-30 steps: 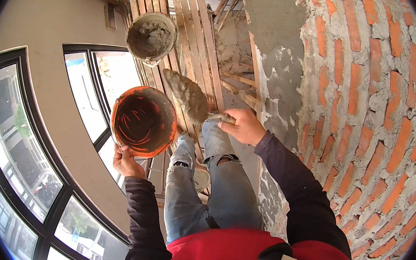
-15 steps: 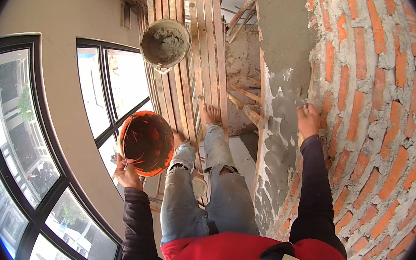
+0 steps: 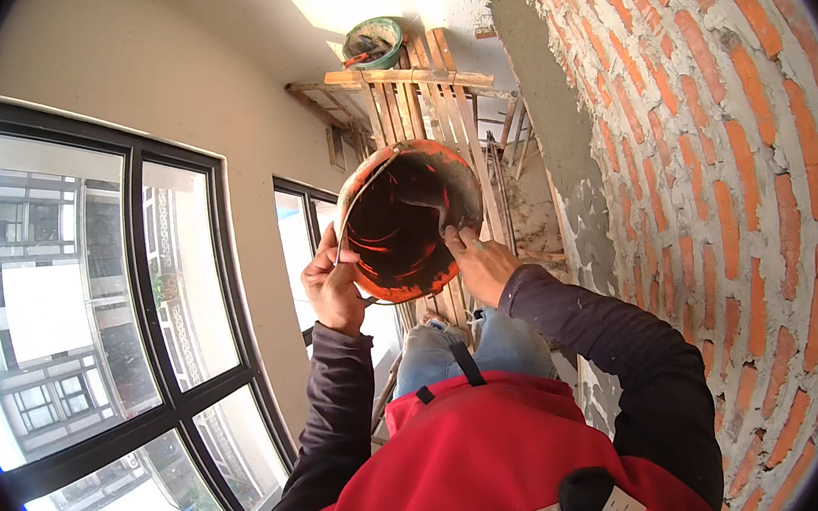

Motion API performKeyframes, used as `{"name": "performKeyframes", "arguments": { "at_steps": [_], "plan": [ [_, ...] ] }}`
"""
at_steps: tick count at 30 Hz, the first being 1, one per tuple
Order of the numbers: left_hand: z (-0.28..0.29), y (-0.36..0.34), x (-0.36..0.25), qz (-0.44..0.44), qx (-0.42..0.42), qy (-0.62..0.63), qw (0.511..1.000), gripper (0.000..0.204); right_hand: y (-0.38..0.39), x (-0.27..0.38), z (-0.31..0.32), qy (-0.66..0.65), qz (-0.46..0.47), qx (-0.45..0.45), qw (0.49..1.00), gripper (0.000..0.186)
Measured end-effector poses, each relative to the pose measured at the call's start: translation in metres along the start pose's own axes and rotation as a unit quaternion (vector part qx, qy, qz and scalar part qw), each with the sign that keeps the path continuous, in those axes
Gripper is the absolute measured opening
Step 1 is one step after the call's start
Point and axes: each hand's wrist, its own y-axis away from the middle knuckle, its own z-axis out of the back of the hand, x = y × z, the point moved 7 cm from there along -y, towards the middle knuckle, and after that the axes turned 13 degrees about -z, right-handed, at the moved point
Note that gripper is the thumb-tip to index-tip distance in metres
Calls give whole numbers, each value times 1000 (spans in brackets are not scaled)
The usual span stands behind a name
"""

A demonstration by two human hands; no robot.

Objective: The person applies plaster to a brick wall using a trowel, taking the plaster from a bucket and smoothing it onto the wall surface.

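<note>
My left hand [image 3: 337, 283] is closed on the wire handle and rim of an orange bucket [image 3: 395, 249], which is tilted in front of me, its dark inside showing orange streaks. My right hand [image 3: 482, 263] is closed at the bucket’s right side, on what looks like a trowel [image 3: 434, 204] whose greyish blade is inside the bucket; its handle is mostly hidden by my fingers. My legs in torn jeans [image 3: 508, 349] show below the bucket.
Wooden scaffold planks [image 3: 423, 109] run ahead, carrying a green basin [image 3: 374, 40] with tools. Exposed brickwork [image 3: 729, 208] with a grey plastered strip [image 3: 569, 123] rises on the right. A pale wall [image 3: 152, 63] with black-framed windows [image 3: 53, 271] is on the left.
The view tilted up. Both hands and the bucket moved up and together; my right hand came from the wall to the bucket. The grey mortar bucket is no longer visible.
</note>
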Motion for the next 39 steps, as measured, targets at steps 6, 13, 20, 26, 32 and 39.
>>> {"name": "performKeyframes", "arguments": {
  "at_steps": [6, 13, 20, 26, 32, 39],
  "plan": [
    [-6, -34, -96, -56, 15, 61, 996, 20, 11, 48, 78, -4, 20, -31, 999, 56],
    [4, -43, -151, -111, -32, 30, 993, 15, 26, 69, 106, 22, 102, -103, 989, 56],
    [-5, -41, -173, -203, -38, 37, 978, 24, 36, 100, 132, 91, 163, -194, 963, 48],
    [-2, -37, -173, -170, -41, 1, 985, 13, 22, 99, 167, 54, 44, -141, 988, 50],
    [9, -42, -172, -177, -83, 51, 979, 14, 27, 97, 158, 59, 94, -113, 987, 50],
    [16, -47, -170, -182, -76, 37, 980, 15, 36, 105, 145, 144, 129, -93, 977, 48]
  ]
}}
